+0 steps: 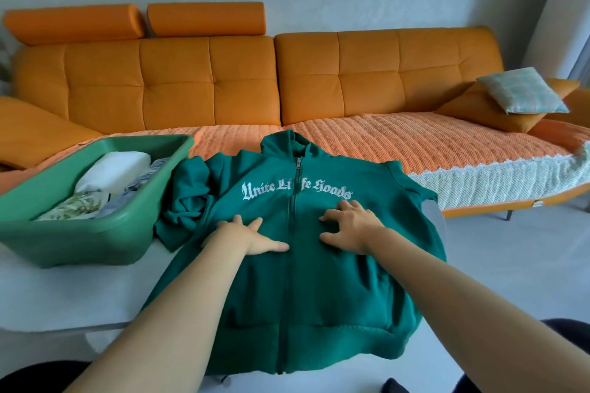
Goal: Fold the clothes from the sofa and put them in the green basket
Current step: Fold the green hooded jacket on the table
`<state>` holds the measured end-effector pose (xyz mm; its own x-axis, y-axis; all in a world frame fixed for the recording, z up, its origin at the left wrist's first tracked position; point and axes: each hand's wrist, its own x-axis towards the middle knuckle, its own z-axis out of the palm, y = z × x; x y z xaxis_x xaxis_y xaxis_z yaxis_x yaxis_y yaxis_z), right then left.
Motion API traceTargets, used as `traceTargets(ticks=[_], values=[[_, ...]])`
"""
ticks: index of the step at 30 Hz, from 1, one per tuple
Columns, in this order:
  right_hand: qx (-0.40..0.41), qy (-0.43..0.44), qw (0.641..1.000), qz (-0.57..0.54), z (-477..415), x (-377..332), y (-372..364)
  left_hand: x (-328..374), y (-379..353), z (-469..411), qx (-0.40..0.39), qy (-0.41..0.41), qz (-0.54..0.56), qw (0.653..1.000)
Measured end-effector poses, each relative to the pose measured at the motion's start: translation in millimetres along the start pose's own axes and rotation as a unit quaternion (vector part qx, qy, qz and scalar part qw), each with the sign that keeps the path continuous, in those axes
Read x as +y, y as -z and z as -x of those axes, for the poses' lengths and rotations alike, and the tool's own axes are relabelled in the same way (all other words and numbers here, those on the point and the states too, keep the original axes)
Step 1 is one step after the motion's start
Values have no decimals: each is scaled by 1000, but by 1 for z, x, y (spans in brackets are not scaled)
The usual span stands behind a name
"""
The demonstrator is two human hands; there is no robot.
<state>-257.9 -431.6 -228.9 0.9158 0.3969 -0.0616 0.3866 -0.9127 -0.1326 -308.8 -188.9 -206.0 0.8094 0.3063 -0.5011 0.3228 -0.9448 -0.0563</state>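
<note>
Both forearms reach in from the bottom edge. The left hand [252,237] lies flat with fingers spread, just left of the zipper. The right hand [348,226] is just right of it, fingers splayed and slightly bent with their tips on the cloth. The green hoodie [319,303] lies front-up on the white table [64,290], zipped, with white gothic lettering across the chest. One sleeve is bunched beside the green basket [95,234], which holds folded clothes [115,169]. The orange sofa [207,80] stands behind.
</note>
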Motion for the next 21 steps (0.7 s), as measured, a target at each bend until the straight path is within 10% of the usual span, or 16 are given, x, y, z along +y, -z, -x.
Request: traceTargets(ticks=[9,21], values=[[-12,-11,999,43,-29,-9,30,-8,54,1,-1,-40,-52,998],[-13,-5,1000,-24,-195,-16,38,46,113,-150,251,-205,25,946]])
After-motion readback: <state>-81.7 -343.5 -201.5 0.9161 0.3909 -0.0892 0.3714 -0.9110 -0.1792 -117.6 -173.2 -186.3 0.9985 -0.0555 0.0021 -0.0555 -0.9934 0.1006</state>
